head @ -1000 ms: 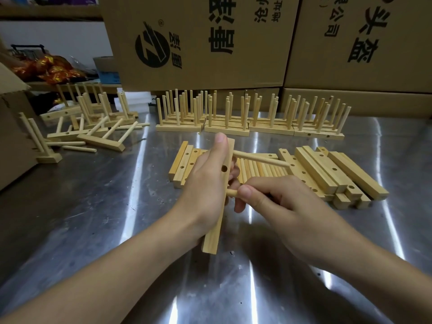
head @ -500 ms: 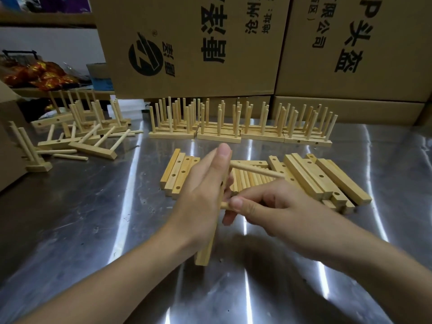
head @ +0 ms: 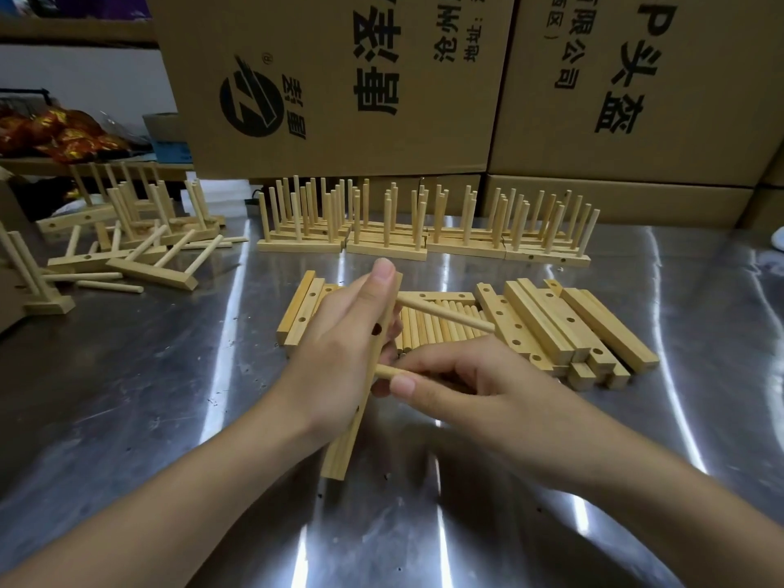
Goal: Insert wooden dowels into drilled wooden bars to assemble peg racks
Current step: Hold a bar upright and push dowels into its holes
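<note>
My left hand (head: pixel 343 354) grips a drilled wooden bar (head: pixel 341 447), held on edge and slanting toward me over the metal table. One dowel (head: pixel 445 317) sticks out of the bar's upper hole to the right. My right hand (head: pixel 462 386) pinches a second dowel (head: pixel 388 372) whose tip is at the bar's lower hole. An empty hole shows on the bar between the two. Behind my hands lie loose dowels (head: pixel 428 328) and a pile of drilled bars (head: pixel 564 328).
Finished peg racks (head: pixel 424 231) stand in a row at the back, with more racks and loose dowels (head: pixel 140 256) tumbled at the left. Large cardboard boxes (head: pixel 424 78) wall off the far edge. A cardboard box edge (head: pixel 8 299) is at the far left.
The view has shifted a little. My right hand has kept the second dowel pressed at the bar's lower hole; my left hand's grip on the bar is unchanged.
</note>
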Demonstrator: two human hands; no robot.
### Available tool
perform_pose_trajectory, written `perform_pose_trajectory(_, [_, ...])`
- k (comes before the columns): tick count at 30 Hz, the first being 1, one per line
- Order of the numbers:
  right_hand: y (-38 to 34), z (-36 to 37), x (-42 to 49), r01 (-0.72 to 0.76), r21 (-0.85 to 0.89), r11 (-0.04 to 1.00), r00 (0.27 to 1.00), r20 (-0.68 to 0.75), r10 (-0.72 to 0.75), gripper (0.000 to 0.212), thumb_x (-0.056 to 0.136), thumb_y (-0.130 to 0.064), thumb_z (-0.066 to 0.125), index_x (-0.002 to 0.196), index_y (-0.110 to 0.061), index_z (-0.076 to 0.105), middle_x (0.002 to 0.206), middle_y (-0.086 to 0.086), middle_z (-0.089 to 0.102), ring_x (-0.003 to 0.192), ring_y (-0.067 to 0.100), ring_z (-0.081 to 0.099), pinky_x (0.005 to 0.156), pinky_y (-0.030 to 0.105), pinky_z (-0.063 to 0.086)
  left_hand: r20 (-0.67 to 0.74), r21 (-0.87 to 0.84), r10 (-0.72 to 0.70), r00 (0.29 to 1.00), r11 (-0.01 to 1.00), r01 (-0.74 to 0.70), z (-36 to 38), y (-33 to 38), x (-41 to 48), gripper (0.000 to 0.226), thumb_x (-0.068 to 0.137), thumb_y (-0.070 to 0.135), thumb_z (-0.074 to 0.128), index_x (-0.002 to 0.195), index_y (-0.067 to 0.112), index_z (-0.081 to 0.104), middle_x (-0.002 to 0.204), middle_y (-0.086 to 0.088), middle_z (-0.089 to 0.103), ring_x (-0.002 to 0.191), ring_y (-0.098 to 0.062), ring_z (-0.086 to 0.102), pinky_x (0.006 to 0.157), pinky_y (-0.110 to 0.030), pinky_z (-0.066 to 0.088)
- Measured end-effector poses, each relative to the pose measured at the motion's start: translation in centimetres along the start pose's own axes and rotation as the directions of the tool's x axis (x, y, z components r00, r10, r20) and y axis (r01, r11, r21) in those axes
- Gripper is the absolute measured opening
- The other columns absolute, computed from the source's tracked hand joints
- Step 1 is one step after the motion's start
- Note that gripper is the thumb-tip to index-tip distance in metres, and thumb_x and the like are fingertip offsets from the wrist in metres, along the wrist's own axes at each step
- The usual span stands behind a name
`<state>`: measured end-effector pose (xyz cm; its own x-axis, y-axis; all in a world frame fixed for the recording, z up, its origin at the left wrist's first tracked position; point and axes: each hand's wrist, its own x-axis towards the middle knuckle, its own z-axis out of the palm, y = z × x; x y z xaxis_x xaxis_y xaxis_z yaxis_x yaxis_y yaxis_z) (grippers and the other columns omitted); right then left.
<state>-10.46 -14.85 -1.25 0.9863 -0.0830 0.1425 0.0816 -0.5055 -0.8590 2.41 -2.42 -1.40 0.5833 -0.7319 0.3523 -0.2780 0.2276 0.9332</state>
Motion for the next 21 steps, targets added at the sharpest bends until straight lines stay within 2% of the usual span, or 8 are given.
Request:
perform_pose_trajectory(5, [0.4, 0.3, 0.0, 0.052, -0.044, 0.998, 0.995, -0.078, -0.055, 0.025, 0.109, -0.037, 0.058, 0.108, -0.028, 0.082, 0.079, 0.02, 0.062, 0.073, 0.038, 0.053, 0.069, 0.048, 0.046, 0.007, -0.021, -0.039, 0.999, 0.999, 0.039, -0.1, -0.1, 0.0, 0.054, 0.109, 0.058, 0.04, 0.084, 0.011, 0.049, 0.072, 0.0, 0.041, 0.062, -0.014, 0.041, 0.053, -0.028, 0.038])
perform_pose_trajectory(8, [0.4, 0.2, 0.0, 0.077, -0.026, 0.997, 0.993, -0.083, -0.079, 0.024, 0.109, -0.029, 0.059, 0.106, -0.026, 0.082, 0.065, 0.002, 0.051, 0.064, 0.017, 0.042, 0.061, 0.027, 0.035, 0.004, -0.046, -0.094, 0.996, 0.994, 0.094, -0.1, 0.0, -0.1, 0.054, 0.1, 0.065, 0.041, 0.084, 0.014, 0.049, 0.072, 0.001, 0.043, 0.061, -0.013, 0.042, 0.052, -0.026, 0.037])
perform_pose_trajectory(10, [0.4, 0.3, 0.1, 0.083, -0.01, 0.997, 0.992, -0.091, -0.083, 0.024, 0.109, -0.026, 0.059, 0.105, -0.024, 0.082, 0.065, -0.007, 0.049, 0.063, 0.01, 0.04, 0.06, 0.02, 0.033, -0.006, -0.047, -0.121, 0.993, 0.992, 0.121, -0.2, 0.0, -0.2, 0.058, 0.103, 0.068, 0.041, 0.083, 0.014, 0.049, 0.072, 0.001, 0.044, 0.06, -0.013, 0.043, 0.052, -0.025, 0.039])
perform_pose_trajectory(12, [0.2, 0.4, 0.1, 0.078, 0.015, 0.997, 0.992, -0.098, -0.077, 0.025, 0.109, -0.026, 0.059, 0.103, -0.024, 0.083, 0.066, -0.001, 0.05, 0.062, 0.013, 0.039, 0.059, 0.021, 0.033, -0.013, -0.056, -0.139, 0.99, 0.989, 0.138, -0.3, 0.1, -0.2, 0.059, 0.103, 0.07, 0.041, 0.081, 0.015, 0.049, 0.072, 0.0, 0.044, 0.06, -0.013, 0.043, 0.052, -0.025, 0.039])
perform_pose_trajectory(14, [-0.1, 0.5, 0.1, 0.054, 0.051, 0.997, 0.995, -0.09, -0.05, 0.025, 0.109, -0.029, 0.059, 0.102, -0.024, 0.083, 0.067, 0.015, 0.047, 0.06, 0.026, 0.036, 0.057, 0.031, 0.031, 0.007, -0.06, -0.122, 0.992, 0.991, 0.123, -0.3, 0.3, -0.1, 0.058, 0.099, 0.07, 0.04, 0.08, 0.016, 0.048, 0.073, 0.0, 0.044, 0.06, -0.015, 0.043, 0.053, -0.027, 0.038])
perform_pose_trajectory(16, [-0.2, 0.5, 0.0, 0.034, 0.078, 0.996, 0.996, -0.082, -0.027, 0.025, 0.109, -0.03, 0.06, 0.1, -0.024, 0.083, 0.065, 0.017, 0.037, 0.06, 0.034, 0.03, 0.055, 0.041, 0.025, 0.034, -0.055, -0.093, 0.995, 0.994, 0.095, -0.2, 0.6, 0.1, 0.056, 0.098, 0.068, 0.038, 0.08, 0.016, 0.048, 0.074, -0.001, 0.043, 0.061, -0.016, 0.043, 0.053, -0.03, 0.037])
perform_pose_trajectory(18, [-0.2, 0.5, -0.2, 0.037, 0.081, 0.996, 0.996, -0.086, -0.03, 0.026, 0.108, -0.032, 0.06, 0.1, -0.023, 0.083, 0.065, 0.012, 0.034, 0.059, 0.031, 0.029, 0.055, 0.04, 0.024, 0.066, -0.056, -0.078, 0.995, 0.995, 0.082, -0.2, 0.8, 0.0, 0.055, 0.098, 0.067, 0.037, 0.081, 0.015, 0.046, 0.074, -0.001, 0.042, 0.061, -0.017, 0.041, 0.053, -0.031, 0.035])
perform_pose_trajectory(21, [-0.2, 0.5, -0.3, 0.084, 0.047, 0.995, 0.994, -0.079, -0.08, 0.025, 0.107, -0.034, 0.06, 0.105, -0.025, 0.083, 0.065, 0.013, 0.042, 0.06, 0.022, 0.036, 0.057, 0.028, 0.032, 0.112, -0.064, -0.051, 0.992, 0.996, 0.058, -0.5, 1.2, -0.3, 0.057, 0.099, 0.067, 0.038, 0.081, 0.014, 0.045, 0.074, -0.001, 0.041, 0.063, -0.019, 0.038, 0.055, -0.03, 0.034])
